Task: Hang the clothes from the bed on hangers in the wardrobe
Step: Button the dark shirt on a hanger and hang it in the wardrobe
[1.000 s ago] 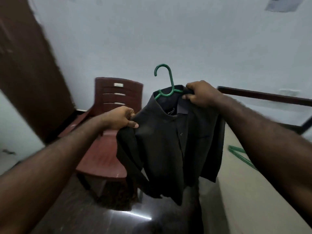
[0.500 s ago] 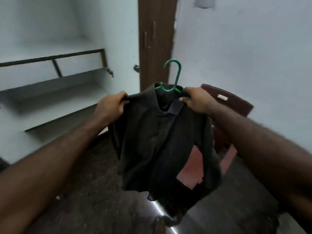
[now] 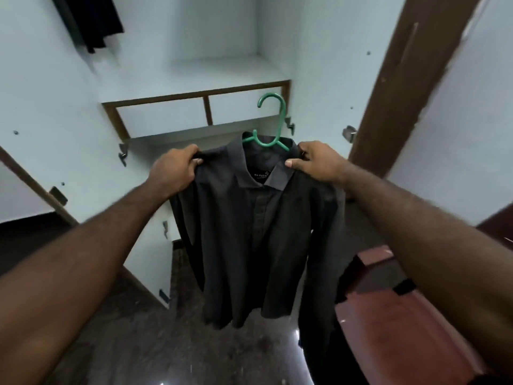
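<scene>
A dark grey collared shirt (image 3: 258,234) hangs on a green plastic hanger (image 3: 273,122), whose hook sticks up above the collar. My left hand (image 3: 175,170) grips the shirt's left shoulder and my right hand (image 3: 319,161) grips the right shoulder by the collar. I hold it at chest height in front of the open wardrobe (image 3: 194,87), below its pale shelf. The hanger's arms are hidden inside the shirt.
A dark garment (image 3: 91,20) hangs high at the wardrobe's upper left. Brown wardrobe doors stand open, one at the left (image 3: 36,184) and one at the right (image 3: 402,79). A reddish-brown plastic chair (image 3: 402,315) is close at my lower right. The floor (image 3: 138,343) is dark and glossy.
My view has swung left from the chair and wall to face the wardrobe straight on. The shirt on its hanger stayed in both hands and now hangs flat.
</scene>
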